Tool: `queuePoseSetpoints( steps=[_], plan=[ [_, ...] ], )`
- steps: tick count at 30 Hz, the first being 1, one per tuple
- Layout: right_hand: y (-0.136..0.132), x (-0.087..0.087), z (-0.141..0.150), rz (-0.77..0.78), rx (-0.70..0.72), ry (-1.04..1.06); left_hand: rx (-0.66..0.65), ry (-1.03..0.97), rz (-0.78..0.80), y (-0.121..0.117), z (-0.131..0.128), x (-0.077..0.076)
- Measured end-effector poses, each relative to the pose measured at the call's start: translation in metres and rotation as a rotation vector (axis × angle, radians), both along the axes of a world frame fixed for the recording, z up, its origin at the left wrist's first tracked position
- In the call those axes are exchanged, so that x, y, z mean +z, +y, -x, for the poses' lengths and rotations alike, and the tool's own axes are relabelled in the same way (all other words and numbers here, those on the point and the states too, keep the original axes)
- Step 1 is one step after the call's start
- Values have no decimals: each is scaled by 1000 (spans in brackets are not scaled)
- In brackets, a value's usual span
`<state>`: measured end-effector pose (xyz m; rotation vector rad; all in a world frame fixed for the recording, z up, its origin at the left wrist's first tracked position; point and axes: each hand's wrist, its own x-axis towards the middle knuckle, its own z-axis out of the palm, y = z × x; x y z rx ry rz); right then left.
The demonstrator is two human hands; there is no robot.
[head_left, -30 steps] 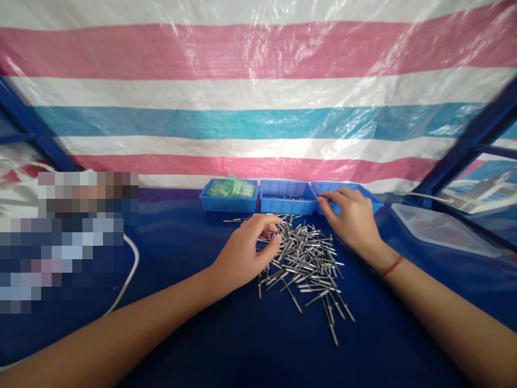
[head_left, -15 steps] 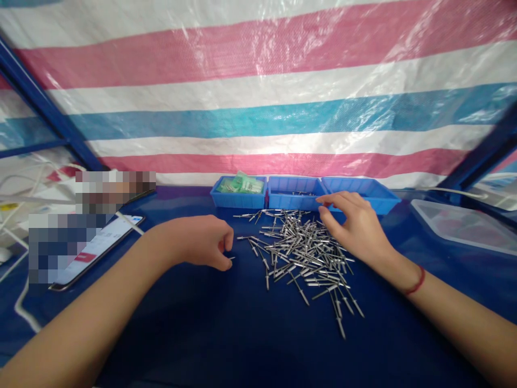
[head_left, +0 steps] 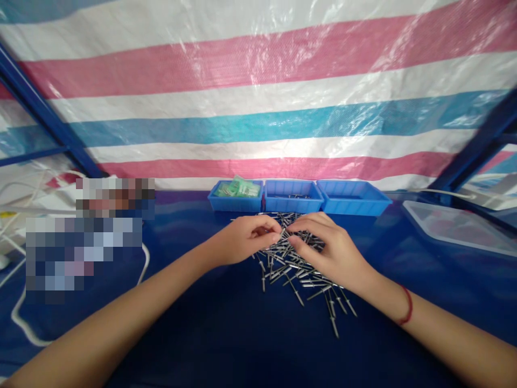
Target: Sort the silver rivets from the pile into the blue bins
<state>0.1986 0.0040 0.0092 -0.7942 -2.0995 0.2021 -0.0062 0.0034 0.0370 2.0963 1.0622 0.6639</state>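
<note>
A loose pile of silver metal rivets [head_left: 301, 269] lies on the dark blue table cover [head_left: 242, 328]. Both my hands rest on the far part of the pile and their fingertips almost meet. My left hand [head_left: 246, 240] has its fingers curled in a pinch among the rivets. My right hand [head_left: 327, 248], with a red string at the wrist, lies palm down over the pile, fingers bent and pinching at rivets. What each pinch holds is too small to make out.
Three small blue bins stand in a row at the back: the left bin [head_left: 236, 195] holds green bagged items, the middle bin [head_left: 293, 195] a few rivets, the right bin [head_left: 353, 197]. A clear plastic lid [head_left: 456, 229] lies right. A white cable [head_left: 24, 318] curls left.
My left hand has come back right from the bare cloth onto the pile. My right hand has drawn back from the blue bins to the pile's middle, meeting the left.
</note>
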Motion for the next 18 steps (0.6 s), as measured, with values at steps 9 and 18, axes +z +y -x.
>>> queuePoseSetpoints(
  steps=[9,18],
  plan=[
    [-5,-4,8,295,4,215,271,-254,-158,-18,-29,-37],
    [-12,-1,8,282,111,236,244,-182,-263,-22,-29,-33]
  ],
)
